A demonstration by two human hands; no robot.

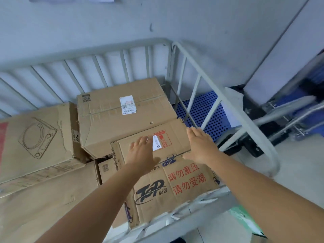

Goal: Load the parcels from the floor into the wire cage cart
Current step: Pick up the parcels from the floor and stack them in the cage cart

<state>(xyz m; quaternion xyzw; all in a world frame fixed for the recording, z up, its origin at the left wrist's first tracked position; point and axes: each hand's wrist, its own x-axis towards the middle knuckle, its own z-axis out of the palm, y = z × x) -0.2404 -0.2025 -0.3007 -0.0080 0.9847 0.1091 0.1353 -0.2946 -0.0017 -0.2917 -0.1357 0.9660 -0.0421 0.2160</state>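
A cardboard box printed "Top" (177, 183), with red Chinese characters on its near side, is seen resting inside the grey wire cage cart (206, 88), at the near right corner. The left hand (142, 153) is laid flat on the box's top face, fingers straight and spread, a ring visible on 1 finger. The right hand (201, 146) is pressed open against the top right edge, nothing being gripped. Behind it a taped box with a white shipping label (122, 109) is stacked; a box bearing a line drawing of an appliance (36, 137) lies to the left.
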